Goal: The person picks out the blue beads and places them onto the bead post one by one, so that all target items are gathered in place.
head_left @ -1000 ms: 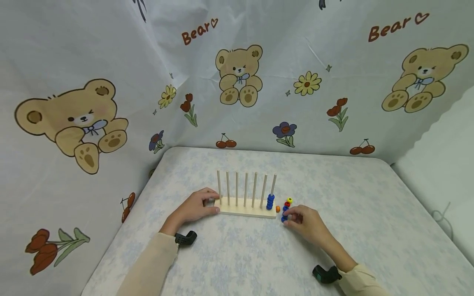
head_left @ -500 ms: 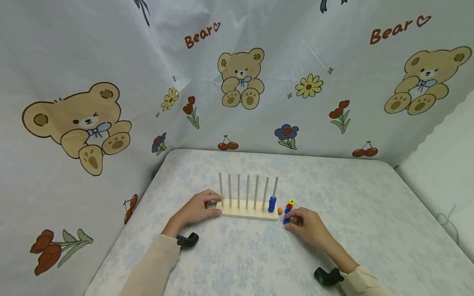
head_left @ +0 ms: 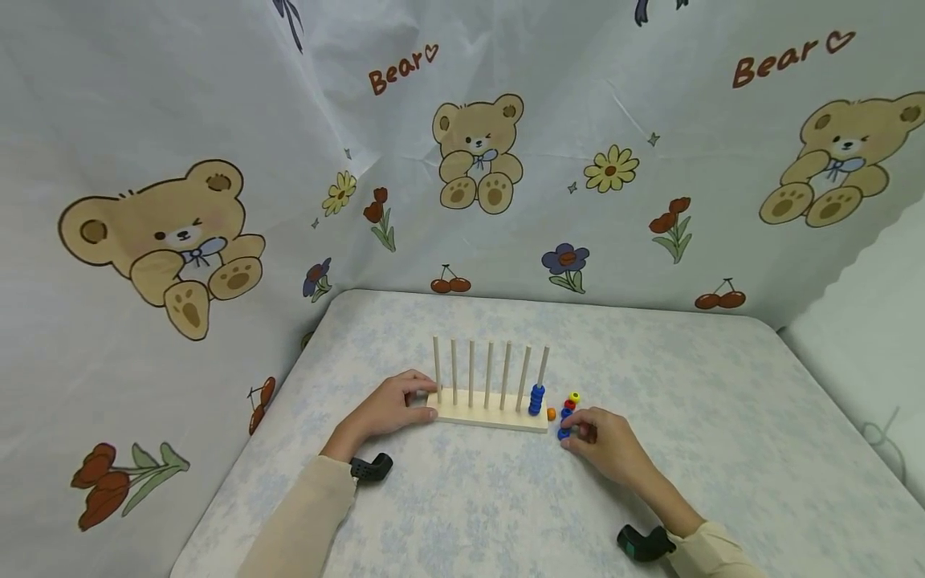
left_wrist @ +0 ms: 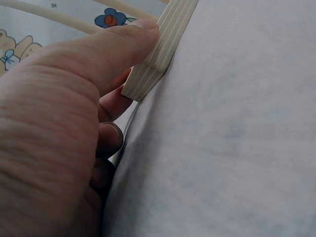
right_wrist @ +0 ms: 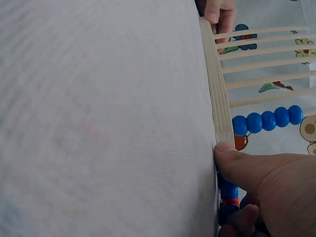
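My left hand (head_left: pixel 390 405) grips the left end of a wooden peg stand (head_left: pixel 487 411), thumb on its front edge and fingers behind. Several upright pegs rise from the stand. Blue beads (head_left: pixel 536 400) are stacked on the rightmost peg; the other pegs are bare. Just right of the stand, my right hand (head_left: pixel 607 441) pinches a loose blue bead (head_left: pixel 564 433) between thumb and index finger. A red bead (head_left: pixel 569 405) and a yellow bead (head_left: pixel 575 396) lie beyond it in a line. The right wrist view shows the thumb close to the stand's end, with beads partly hidden below.
An orange bead (head_left: pixel 552 414) lies against the stand's right end. The table (head_left: pixel 462 514) has a pale floral cover. Behind it hangs a cloth (head_left: pixel 549 72) printed with bears and flowers. Each wrist carries a black device (head_left: pixel 645 543).
The head view has shifted slightly, so the whole scene sits a little further right and lower. Both hands and the beads keep about the same places relative to the stand.
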Tool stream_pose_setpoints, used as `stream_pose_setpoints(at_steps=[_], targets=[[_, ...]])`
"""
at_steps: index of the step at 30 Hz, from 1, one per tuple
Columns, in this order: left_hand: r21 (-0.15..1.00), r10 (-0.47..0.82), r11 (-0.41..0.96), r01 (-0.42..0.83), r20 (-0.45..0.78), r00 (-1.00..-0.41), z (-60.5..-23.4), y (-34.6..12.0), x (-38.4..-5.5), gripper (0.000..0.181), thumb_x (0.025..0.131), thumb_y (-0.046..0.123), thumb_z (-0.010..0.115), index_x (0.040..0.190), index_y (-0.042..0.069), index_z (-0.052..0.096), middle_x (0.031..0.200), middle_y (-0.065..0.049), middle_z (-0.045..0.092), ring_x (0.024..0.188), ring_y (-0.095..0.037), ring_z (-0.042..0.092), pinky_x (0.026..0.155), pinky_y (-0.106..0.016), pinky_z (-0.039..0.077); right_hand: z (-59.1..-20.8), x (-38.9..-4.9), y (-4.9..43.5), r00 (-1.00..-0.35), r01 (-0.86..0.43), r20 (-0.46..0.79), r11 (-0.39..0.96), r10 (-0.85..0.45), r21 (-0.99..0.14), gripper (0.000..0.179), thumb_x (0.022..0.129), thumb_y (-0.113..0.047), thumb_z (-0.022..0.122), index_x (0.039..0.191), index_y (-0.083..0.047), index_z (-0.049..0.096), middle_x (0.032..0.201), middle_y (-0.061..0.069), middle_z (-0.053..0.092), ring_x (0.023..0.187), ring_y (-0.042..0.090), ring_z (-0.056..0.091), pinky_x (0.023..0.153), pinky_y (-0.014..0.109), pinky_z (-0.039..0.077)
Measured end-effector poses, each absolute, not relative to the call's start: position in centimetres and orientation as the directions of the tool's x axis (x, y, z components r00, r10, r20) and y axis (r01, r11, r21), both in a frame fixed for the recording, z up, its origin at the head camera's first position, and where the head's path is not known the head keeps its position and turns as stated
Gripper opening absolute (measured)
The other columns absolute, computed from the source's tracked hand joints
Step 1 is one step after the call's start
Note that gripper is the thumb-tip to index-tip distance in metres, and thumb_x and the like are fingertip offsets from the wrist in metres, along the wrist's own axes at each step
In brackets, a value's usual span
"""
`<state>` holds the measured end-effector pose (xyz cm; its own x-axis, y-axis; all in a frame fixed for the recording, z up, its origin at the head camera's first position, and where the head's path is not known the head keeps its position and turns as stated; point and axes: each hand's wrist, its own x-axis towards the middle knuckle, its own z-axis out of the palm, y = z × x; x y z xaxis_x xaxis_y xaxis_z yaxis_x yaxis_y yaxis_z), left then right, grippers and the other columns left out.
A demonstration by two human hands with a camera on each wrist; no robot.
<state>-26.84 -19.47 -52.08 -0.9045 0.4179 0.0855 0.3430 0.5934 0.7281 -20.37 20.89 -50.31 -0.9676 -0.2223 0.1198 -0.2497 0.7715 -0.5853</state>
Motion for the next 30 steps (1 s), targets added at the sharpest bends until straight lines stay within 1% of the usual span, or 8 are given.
stream_pose_setpoints(at_steps=[6,10,14,19,21,24,27,30], targets=[[0.71,0.416,0.616,0.341,0.073,-0.906,-52.0,-19.5,-26.9,0.042,0.084,0.046,0.08,0.123,0.035,0.068,0.119,0.022,0.059,0.084,-0.012,0.054,0.073,-0.028,0.048,-50.3,-20.4,20.9,-0.966,-0.257,0.124,0.762,-0.229,-0.595,0.015,0.083,-0.017,0.083,0.097,-0.015,0.076,0.076,-0.004,0.054,0.067,0.008,0.045,0.057,0.022,0.038],[0.717,0.421,0.605,0.346,0.08,-0.903,-51.9,-19.4,-26.9,0.044,0.084,0.047,0.08,0.124,0.033,0.069,0.121,0.019,0.06,0.085,-0.012,0.054,0.074,-0.028,0.048,-50.2,-20.4,21.0,-0.968,-0.248,0.118,0.758,-0.223,-0.603,0.015,0.084,-0.018,0.082,0.097,-0.015,0.076,0.075,-0.004,0.054,0.067,0.008,0.045,0.058,0.022,0.037],[0.724,0.421,0.6,0.339,0.074,-0.904,-52.1,-19.5,-26.8,0.044,0.083,0.05,0.079,0.123,0.035,0.069,0.121,0.02,0.059,0.086,-0.012,0.055,0.075,-0.028,0.048,-50.2,-20.4,21.0,-0.968,-0.245,0.113,0.758,-0.222,-0.605,0.015,0.085,-0.021,0.081,0.098,-0.016,0.076,0.076,-0.004,0.053,0.069,0.008,0.044,0.058,0.023,0.036],[0.73,0.419,0.594,0.338,0.077,-0.904,-52.2,-19.6,-26.9,0.044,0.083,0.05,0.079,0.123,0.036,0.068,0.121,0.02,0.059,0.086,-0.012,0.055,0.075,-0.029,0.048,-50.2,-20.3,21.2,-0.954,-0.3,0.183,0.743,-0.237,-0.599,0.014,0.086,-0.019,0.08,0.098,-0.015,0.074,0.078,-0.006,0.055,0.069,0.007,0.045,0.058,0.022,0.038],[0.735,0.422,0.587,0.339,0.08,-0.903,-52.2,-19.5,-26.9,0.044,0.083,0.05,0.079,0.123,0.035,0.068,0.121,0.019,0.06,0.086,-0.013,0.054,0.074,-0.028,0.048,-50.0,-20.2,21.2,-0.949,-0.316,0.21,0.731,-0.236,-0.604,0.013,0.087,-0.018,0.079,0.099,-0.015,0.074,0.08,-0.006,0.058,0.07,0.007,0.048,0.058,0.022,0.04],[0.737,0.429,0.581,0.345,0.082,-0.9,-52.1,-19.5,-26.9,0.045,0.083,0.05,0.079,0.124,0.034,0.068,0.122,0.019,0.06,0.086,-0.013,0.054,0.074,-0.028,0.048,-49.5,-20.3,21.3,-0.945,-0.324,0.245,0.722,-0.217,-0.612,0.013,0.09,-0.019,0.077,0.102,-0.016,0.073,0.088,-0.005,0.065,0.075,0.007,0.057,0.061,0.021,0.046],[0.734,0.431,0.583,0.349,0.084,-0.898,-52.1,-19.5,-26.9,0.046,0.083,0.051,0.079,0.124,0.034,0.068,0.122,0.019,0.059,0.086,-0.013,0.055,0.074,-0.028,0.048,-48.8,-20.5,21.3,-0.937,-0.339,0.29,0.702,-0.194,-0.626,0.015,0.093,-0.02,0.073,0.107,-0.016,0.072,0.096,-0.002,0.071,0.079,0.011,0.066,0.064,0.022,0.052],[0.731,0.431,0.587,0.347,0.081,-0.899,-52.2,-19.5,-26.9,0.046,0.083,0.051,0.079,0.125,0.034,0.069,0.122,0.019,0.059,0.086,-0.013,0.055,0.075,-0.028,0.048,-47.8,-20.8,21.3,-0.916,-0.377,0.36,0.689,-0.178,-0.619,0.017,0.094,-0.019,0.072,0.11,-0.014,0.072,0.097,0.001,0.075,0.077,0.013,0.07,0.066,0.022,0.056]])
